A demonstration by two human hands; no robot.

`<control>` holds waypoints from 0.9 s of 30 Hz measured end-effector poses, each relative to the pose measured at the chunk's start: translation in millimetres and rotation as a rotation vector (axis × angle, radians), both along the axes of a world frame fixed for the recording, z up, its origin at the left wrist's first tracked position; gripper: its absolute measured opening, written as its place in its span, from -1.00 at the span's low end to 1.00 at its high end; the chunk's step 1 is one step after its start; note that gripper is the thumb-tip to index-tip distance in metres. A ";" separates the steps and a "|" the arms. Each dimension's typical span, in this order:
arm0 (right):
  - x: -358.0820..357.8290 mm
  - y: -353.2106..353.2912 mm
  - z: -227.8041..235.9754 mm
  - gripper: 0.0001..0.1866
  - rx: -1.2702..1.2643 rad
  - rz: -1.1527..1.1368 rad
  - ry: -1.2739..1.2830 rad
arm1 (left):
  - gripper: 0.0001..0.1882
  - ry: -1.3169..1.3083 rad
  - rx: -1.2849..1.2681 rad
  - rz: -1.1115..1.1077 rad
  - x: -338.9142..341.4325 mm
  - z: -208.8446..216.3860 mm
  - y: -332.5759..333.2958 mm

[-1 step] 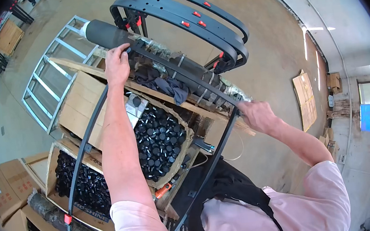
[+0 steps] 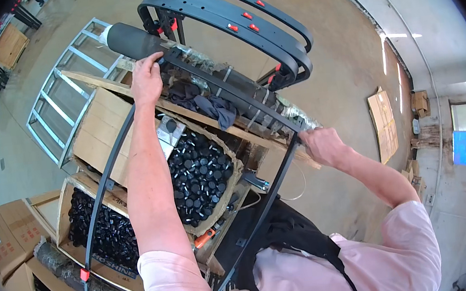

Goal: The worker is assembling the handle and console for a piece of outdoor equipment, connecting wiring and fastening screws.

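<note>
A brown cardboard box [image 2: 17, 242] sits at the far left, between eight and nine o'clock, with a silvery ladder-like rack [image 2: 54, 91] at ten on the floor. Toward eight, an open wooden crate [image 2: 61, 222] holds small glossy black parts [image 2: 89, 222]. The black metal frame [image 2: 239, 96] spans the middle: its left side bows down toward seven, its top bar slants from ten toward three, and its right side drops toward six. Between ten and eleven, the left hand [image 2: 148, 83] has its fingers curled over the frame's upper-left corner. Under the frame, just toward eight from the middle, lies a pile of black round-headed knobs [image 2: 199, 175]; an orange-handled tool [image 2: 204, 238] is at seven. Dark cloth [image 2: 214, 110] bunches near eleven, and black curved bars [image 2: 230, 16] with red fittings stand at twelve. At three, the right hand [image 2: 323, 144] wraps its fingers around the frame's right corner.
</note>
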State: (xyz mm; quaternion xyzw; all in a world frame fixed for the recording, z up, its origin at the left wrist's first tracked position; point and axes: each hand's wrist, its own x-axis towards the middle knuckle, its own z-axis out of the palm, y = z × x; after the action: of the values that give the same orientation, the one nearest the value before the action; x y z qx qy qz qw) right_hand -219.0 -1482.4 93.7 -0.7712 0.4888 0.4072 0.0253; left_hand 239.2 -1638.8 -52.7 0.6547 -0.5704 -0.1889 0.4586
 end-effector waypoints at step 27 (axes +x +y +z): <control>2.8 1.3 -17.9 -0.55 -0.084 0.158 -0.306 | -0.33 -0.047 0.038 -0.005 -3.8 25.8 13.0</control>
State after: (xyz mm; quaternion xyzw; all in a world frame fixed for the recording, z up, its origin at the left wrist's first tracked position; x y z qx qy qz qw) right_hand -216.3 -1481.0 75.9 -0.8606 0.4335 0.2649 0.0352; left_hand 235.4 -1625.8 -26.9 0.6663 -0.5789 -0.1852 0.4319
